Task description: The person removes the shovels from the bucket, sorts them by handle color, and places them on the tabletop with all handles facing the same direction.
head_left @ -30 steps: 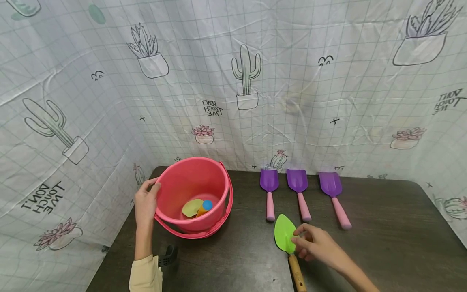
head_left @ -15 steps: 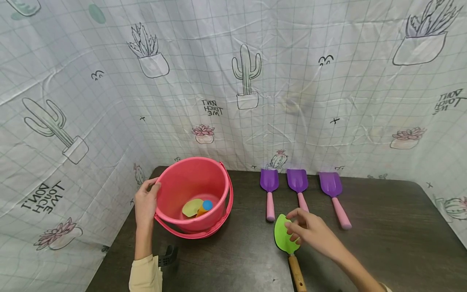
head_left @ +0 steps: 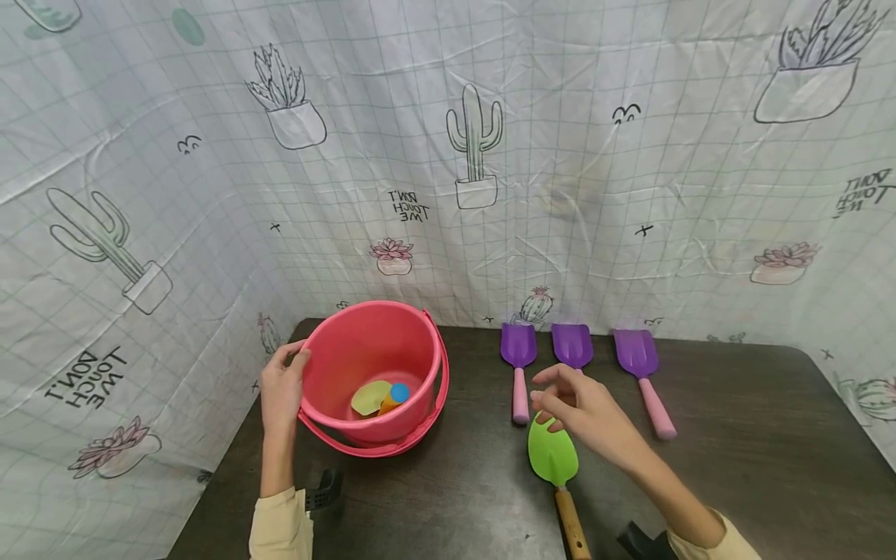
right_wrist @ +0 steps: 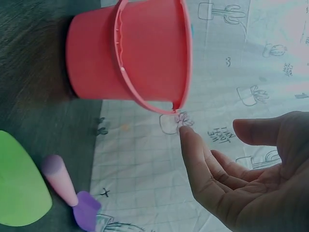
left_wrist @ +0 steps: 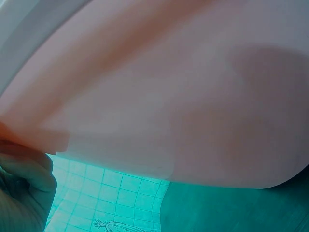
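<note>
My left hand (head_left: 283, 389) grips the left rim of a pink bucket (head_left: 371, 338), which stands at the left of the table with its handle hanging down in front. In the left wrist view the bucket wall (left_wrist: 145, 111) fills most of the picture, beside the curled fingers. Inside the bucket lie a pale yellow piece (head_left: 369, 397) and a small orange and blue piece (head_left: 397, 394). With fingers loosely bent and holding nothing, my right hand (head_left: 588, 408) hovers over the tip of a green trowel (head_left: 553, 460) with a wooden handle. It overlaps the middle purple shovel.
Three purple shovels with pink handles lie in a row along the back: a left one (head_left: 519, 346), a middle one (head_left: 572, 344) and a right one (head_left: 637, 354). Behind the dark table (head_left: 742, 435) hangs a white cloth (head_left: 588, 233) printed with cacti.
My right hand has moved up and away from the trowel's blade, toward the purple shovels, its forearm showing more. The left hand and the bucket have stayed put.
</note>
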Available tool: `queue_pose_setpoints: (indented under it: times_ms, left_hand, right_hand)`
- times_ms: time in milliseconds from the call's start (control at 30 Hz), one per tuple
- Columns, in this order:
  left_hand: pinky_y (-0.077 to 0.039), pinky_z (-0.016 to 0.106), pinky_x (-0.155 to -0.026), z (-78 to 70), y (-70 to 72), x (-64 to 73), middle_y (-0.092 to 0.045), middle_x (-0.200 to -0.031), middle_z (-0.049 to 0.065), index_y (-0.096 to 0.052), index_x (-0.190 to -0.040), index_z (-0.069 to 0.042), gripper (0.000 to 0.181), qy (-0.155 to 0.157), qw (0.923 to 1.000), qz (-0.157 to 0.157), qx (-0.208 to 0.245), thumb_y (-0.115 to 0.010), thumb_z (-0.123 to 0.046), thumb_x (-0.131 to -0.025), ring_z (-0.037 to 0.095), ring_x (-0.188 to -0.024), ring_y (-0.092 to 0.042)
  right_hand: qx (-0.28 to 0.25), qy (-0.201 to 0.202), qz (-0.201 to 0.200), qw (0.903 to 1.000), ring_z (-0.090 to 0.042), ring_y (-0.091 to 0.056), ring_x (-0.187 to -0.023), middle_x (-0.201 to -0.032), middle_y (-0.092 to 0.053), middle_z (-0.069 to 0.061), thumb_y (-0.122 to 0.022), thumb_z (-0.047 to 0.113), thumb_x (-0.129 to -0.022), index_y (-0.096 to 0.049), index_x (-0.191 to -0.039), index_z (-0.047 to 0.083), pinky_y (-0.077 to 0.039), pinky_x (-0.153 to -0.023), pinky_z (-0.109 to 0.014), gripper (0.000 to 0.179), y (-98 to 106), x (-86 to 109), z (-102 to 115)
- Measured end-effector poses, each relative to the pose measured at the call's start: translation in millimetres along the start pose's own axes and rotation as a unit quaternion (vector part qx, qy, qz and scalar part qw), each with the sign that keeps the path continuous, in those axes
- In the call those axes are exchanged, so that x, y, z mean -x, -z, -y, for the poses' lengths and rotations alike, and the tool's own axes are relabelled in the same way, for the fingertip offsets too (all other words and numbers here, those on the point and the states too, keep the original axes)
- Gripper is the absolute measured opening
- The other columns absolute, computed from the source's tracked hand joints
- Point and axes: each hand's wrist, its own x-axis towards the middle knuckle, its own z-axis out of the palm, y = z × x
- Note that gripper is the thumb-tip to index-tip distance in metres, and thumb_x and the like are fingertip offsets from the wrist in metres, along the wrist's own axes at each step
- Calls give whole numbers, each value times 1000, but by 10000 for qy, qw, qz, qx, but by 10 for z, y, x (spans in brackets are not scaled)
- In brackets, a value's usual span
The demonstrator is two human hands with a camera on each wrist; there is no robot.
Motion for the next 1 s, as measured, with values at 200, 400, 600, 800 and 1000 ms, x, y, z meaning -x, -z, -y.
queue_pose_setpoints:
  times_ms: [200, 400, 600, 800, 1000]
  left_hand:
    - [-53, 26, -61, 4, 4, -10, -65, -103, 19, -63, -121, -8, 32, 19, 10000, -8, -35, -54, -27, -97, 27, -80, -66]
    - [-52, 27, -59, 5, 3, -21, -66, -100, 20, -63, -120, -8, 30, 21, 9999, -20, -106, -54, -23, -96, 28, -77, -65]
    - [-52, 28, -59, -2, 8, -26, -66, -99, 19, -63, -120, -9, 30, -20, 9998, -22, -200, -54, -23, -96, 27, -75, -65]
    - [-51, 27, -58, -8, 19, -31, -66, -99, 19, -62, -122, -10, 31, -16, 9995, 64, -321, -53, -25, -97, 24, -73, -65]
    - [-52, 29, -60, -21, 27, -26, -67, -99, 21, -61, -123, -10, 30, -37, 9990, 172, -413, -52, -24, -97, 31, -78, -67]
  right_hand:
    - [62, 83, -15, 9999, -22, -67, -74, -82, -67, -8, -62, 24, -94, -55, -113, 3, -55, -63, -34, 29, -17, -54, 135]
    - [66, 192, 15, 9998, -21, -67, -75, -83, -66, -10, -60, 25, -94, -56, -113, 6, -55, -65, -33, 27, -33, -106, 232]
    - [19, 366, 71, 9993, -20, -67, -76, -86, -65, -9, -62, 28, -94, -56, -113, 7, -55, -65, -34, 29, -63, -149, 324]
    - [125, 524, 96, 9985, -18, -67, -74, -85, -66, -4, -63, 28, -93, -57, -113, 7, -54, -62, -32, 29, -138, -209, 428]
    - [171, 796, 149, 9966, -16, -66, -75, -85, -64, -7, -63, 22, -93, -56, -113, 7, -55, -64, -31, 25, -247, -271, 540]
